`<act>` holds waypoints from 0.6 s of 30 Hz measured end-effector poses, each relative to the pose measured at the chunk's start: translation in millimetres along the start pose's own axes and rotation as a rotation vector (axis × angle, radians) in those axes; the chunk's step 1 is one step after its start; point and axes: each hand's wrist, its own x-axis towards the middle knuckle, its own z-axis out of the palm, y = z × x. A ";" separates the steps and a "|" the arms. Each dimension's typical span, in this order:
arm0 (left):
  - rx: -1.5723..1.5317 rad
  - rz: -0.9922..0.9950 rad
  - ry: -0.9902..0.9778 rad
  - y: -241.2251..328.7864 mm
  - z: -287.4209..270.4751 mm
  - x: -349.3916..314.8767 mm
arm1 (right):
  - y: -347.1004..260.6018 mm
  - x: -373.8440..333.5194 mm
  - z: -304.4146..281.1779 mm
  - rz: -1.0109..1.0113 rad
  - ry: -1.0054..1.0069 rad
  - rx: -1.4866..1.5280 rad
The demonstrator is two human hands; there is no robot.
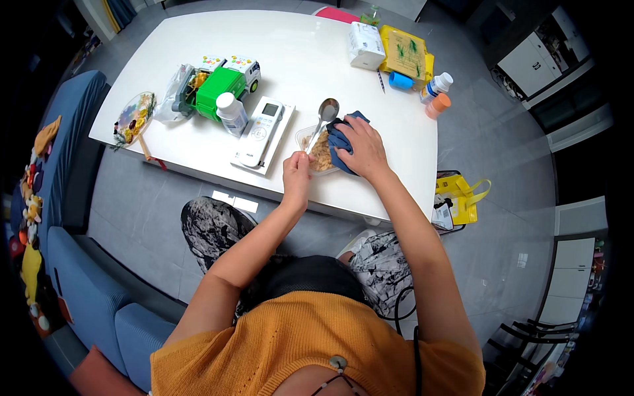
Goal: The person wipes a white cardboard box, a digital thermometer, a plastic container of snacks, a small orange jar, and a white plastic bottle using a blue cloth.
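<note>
My left hand (297,177) pinches the handle end of a metal spoon (328,109), whose bowl points away from me over the white table. Beneath the spoon sits a clear plastic container (304,134) with brown, crumbly pieces (321,154) in it. My right hand (362,148) is closed over a bunched dark blue cloth (339,140) at the container's right side, covering part of it. Whether the cloth touches the container's rim or only lies beside it, I cannot tell.
Left of the container are a white remote on a box (263,132), a white bottle (231,113) and a green toy truck (220,91). A tissue pack (366,45), yellow package (406,54) and orange-capped bottle (438,105) stand far right. A yellow bag (465,201) is beside the table (297,53).
</note>
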 end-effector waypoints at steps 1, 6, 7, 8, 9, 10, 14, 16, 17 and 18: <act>0.044 0.015 -0.001 -1.0 -0.8 0.9 | 1.7 4.1 3.0 0.017 -0.036 0.004; -0.036 -0.057 -0.012 3.5 -1.3 -3.7 | 14.5 16.2 2.9 0.095 -0.020 0.091; -0.058 -0.083 -0.025 5.6 -1.1 -2.7 | 17.2 22.9 0.8 0.238 -0.071 0.159; -0.056 -0.081 -0.027 7.4 -1.0 -2.5 | 20.0 29.1 -0.5 0.382 -0.121 0.227; -0.067 -0.082 -0.048 8.9 -0.6 -2.6 | 25.6 32.7 6.7 0.407 -0.072 0.164; -0.081 -0.081 -0.065 9.7 -1.3 -3.2 | 22.8 37.3 5.6 0.405 -0.070 0.164; -0.119 -0.081 -0.024 -1.7 0.2 3.5 | 22.7 42.6 8.3 0.683 -0.003 0.162; -0.034 -0.038 0.065 -7.1 0.1 11.9 | 30.2 33.4 8.4 0.814 0.010 0.315; -0.036 -0.037 0.064 -3.7 0.2 13.2 | 31.6 25.1 8.0 0.814 0.012 0.312; -0.027 -0.067 0.062 0.9 0.3 14.3 | 30.8 12.1 6.8 0.790 0.034 0.355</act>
